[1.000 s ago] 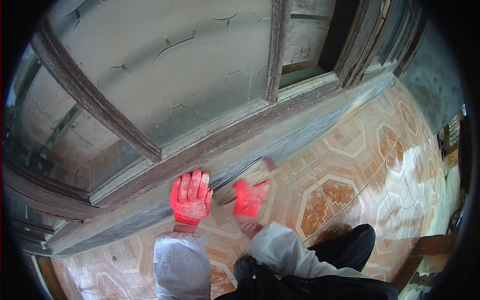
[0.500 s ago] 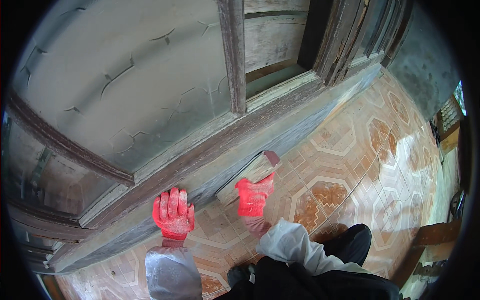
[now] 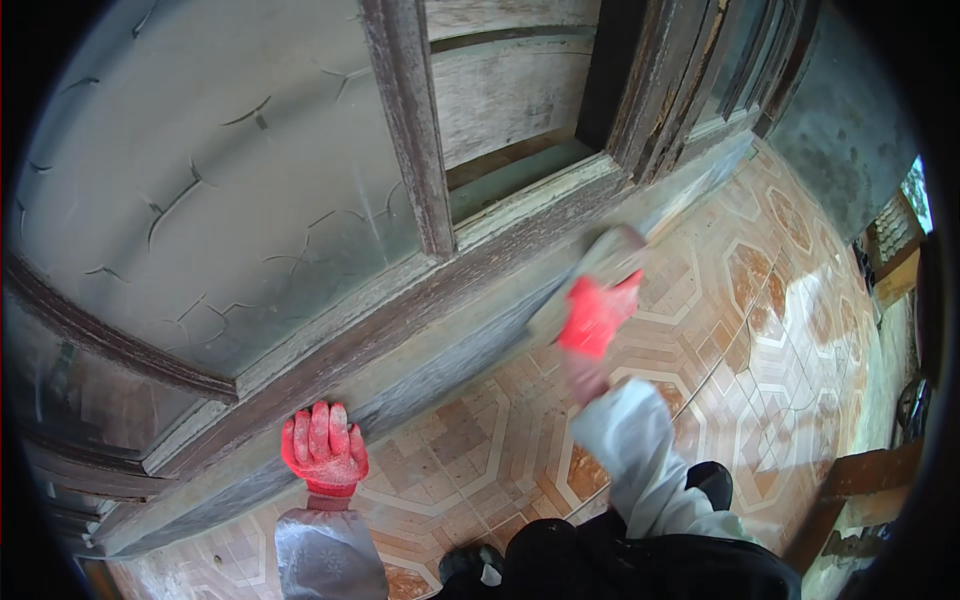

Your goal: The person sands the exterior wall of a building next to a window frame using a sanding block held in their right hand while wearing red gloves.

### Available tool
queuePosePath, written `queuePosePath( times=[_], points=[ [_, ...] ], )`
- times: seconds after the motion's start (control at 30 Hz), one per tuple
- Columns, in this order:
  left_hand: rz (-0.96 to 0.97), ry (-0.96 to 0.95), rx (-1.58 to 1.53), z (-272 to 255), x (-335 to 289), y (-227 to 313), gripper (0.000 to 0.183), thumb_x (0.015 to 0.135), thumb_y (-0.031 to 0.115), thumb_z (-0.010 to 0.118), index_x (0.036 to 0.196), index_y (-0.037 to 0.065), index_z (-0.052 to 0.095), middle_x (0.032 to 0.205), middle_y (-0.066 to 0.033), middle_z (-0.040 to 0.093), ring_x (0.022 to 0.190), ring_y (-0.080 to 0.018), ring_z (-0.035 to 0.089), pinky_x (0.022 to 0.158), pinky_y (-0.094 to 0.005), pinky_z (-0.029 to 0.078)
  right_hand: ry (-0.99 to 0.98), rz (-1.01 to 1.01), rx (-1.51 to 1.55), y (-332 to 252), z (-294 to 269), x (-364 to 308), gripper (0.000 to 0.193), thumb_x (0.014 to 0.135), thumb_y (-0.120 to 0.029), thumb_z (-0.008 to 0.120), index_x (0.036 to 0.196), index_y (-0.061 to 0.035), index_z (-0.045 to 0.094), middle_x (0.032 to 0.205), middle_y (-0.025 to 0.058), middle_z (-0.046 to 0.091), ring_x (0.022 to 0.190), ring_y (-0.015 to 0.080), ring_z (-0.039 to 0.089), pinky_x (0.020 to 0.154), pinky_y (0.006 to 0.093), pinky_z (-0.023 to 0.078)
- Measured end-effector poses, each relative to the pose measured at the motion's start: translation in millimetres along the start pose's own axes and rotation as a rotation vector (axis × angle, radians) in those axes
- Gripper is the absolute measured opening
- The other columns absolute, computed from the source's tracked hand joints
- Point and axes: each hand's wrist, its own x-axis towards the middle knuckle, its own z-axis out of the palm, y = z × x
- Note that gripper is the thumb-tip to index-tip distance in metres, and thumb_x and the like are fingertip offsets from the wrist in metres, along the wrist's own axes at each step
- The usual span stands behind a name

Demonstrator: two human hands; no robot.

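My left hand (image 3: 326, 452), in a dusty red work glove, lies with fingers stretched over the low wall band (image 3: 400, 393) below the window's bottom rail (image 3: 350, 330). It holds nothing. Farther along to the right, my right hand (image 3: 598, 315), also in a red glove, grips what looks like a sanding board (image 3: 606, 250), pale with a dull maroon end. The board runs lengthwise against the same grey band. Motion blurs both the hand and the board, and the glove covers part of the grip.
Above the band stand weathered brown window frames (image 3: 410, 130) with a patterned glass pane (image 3: 230, 200) and a gap beside it. Patterned tile floor (image 3: 480, 450) spreads below, with my shoes (image 3: 470, 562) on it. Wooden posts (image 3: 860, 480) stand at the right.
My right hand has slid the board up and to the right along the wall band. My left hand stays on the band, while the whole view has shifted slightly.
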Motion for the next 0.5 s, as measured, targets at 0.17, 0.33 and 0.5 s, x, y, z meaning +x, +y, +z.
queuePosePath(
  times=[0.17, 0.33, 0.5],
  points=[
    [0.02, -0.001, 0.026, -3.0, -0.9, -7.4, 0.038, 0.081, 0.025, 0.06, 0.115, 0.008, 0.058, 0.117, -0.0111, 0.058, 0.103, -0.0337, 0.055, 0.09, -0.0508, 0.043, -0.418, -0.65, 0.22, -59.5, -31.9, -107.3, 0.086, 0.07, -0.027, 0.075, 0.139, 0.0051, 0.034, 0.122, 0.028, 0.051, 0.104, 0.0431, 0.057, 0.089, 0.0477, 0.049],
    [0.01, -0.058, -0.038, -0.4, -7.9, -5.2, 0.042, 0.083, 0.022, 0.058, 0.12, 0.003, 0.057, 0.125, -0.0135, 0.056, 0.117, -0.0353, 0.05, 0.1, -0.0544, 0.038, 0.019, -0.574, 0.149, -13.9, -5.0, 63.9, 0.071, 0.076, -0.035, 0.069, 0.132, 0.0007, 0.044, 0.116, 0.0235, 0.056, 0.099, 0.0366, 0.06, 0.085, 0.0469, 0.051],
    [-0.006, -0.002, -0.016, 9.2, -9.5, 4.2, 0.042, 0.081, 0.023, 0.06, 0.119, 0.004, 0.058, 0.125, -0.0131, 0.056, 0.116, -0.0345, 0.05, 0.101, -0.054, 0.038, -0.103, 0.205, 0.156, 20.7, -13.6, 139.6, 0.052, 0.067, -0.013, 0.065, 0.116, 0.0, 0.052, 0.092, 0.0167, 0.063, 0.082, 0.0299, 0.063, 0.072, 0.0421, 0.05]
  ],
)
